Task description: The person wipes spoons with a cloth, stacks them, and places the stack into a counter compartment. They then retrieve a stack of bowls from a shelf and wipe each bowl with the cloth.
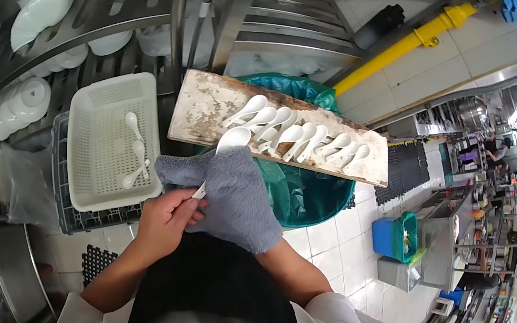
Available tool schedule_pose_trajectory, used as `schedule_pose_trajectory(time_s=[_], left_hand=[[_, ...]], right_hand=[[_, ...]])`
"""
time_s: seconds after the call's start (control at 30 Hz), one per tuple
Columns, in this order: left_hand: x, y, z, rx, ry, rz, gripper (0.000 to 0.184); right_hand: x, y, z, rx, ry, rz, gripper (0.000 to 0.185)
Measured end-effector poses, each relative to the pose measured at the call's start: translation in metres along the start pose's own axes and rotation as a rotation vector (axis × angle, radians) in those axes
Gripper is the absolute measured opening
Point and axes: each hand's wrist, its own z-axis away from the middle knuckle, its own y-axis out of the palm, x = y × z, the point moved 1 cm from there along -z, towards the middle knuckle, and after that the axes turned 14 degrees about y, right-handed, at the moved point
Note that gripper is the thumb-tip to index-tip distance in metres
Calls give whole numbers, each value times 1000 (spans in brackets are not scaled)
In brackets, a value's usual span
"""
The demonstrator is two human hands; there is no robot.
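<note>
My left hand [168, 218] pinches the handle end of a white soup spoon [235, 139], whose bowl points away from me. A grey towel [242, 200] wraps around the middle of that spoon. My right hand [272, 254] is under the towel, holding it against the spoon; its fingers are hidden and only the wrist side shows. Just beyond, several more white spoons [290, 134] lie in a row on a worn wooden board [202, 108]. To the left, a cream perforated basket [85, 153] holds a few white spoons [138, 152].
The board rests across a bin [311, 215] lined with a green bag. A black crate [68, 215] is under the basket. Metal racks with white crockery [45, 6] stand left. A yellow pipe [398, 44] runs behind. Far right, a person [498, 152] is among kitchen equipment.
</note>
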Motion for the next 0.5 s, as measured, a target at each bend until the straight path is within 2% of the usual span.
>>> schedule_pose_trajectory(time_s=[0.13, 0.2, 0.23, 0.3, 0.37, 0.4, 0.43, 0.47, 0.5], left_hand=[[8, -1, -4, 14, 5, -68, 16], [16, 2, -5, -14, -13, -63, 15], [19, 3, -7, 11, -15, -136, 15], [16, 10, -11, 44, -16, -203, 15], [0, 18, -14, 142, 56, -286, 14], [5, 19, -12, 136, 54, -279, 14], [15, 17, -9, 121, 66, -237, 15], [22, 14, -6, 107, 78, -199, 15], [26, 11, -3, 104, 74, -198, 15]], right_hand=[[3, -10, 0, 81, 69, 60, 37], [20, -27, -3, 238, 156, 160, 32], [14, -23, 1, 239, 166, 164, 32], [2, -18, 8, 80, -20, -111, 32], [-10, -36, 15, 13, 1, 4, 32], [-17, -49, 19, -53, 14, 110, 33], [-37, -51, 24, -146, 33, 88, 33], [-76, -41, 37, -240, 52, 62, 34], [-160, -2, 71, -369, 23, 222, 36]])
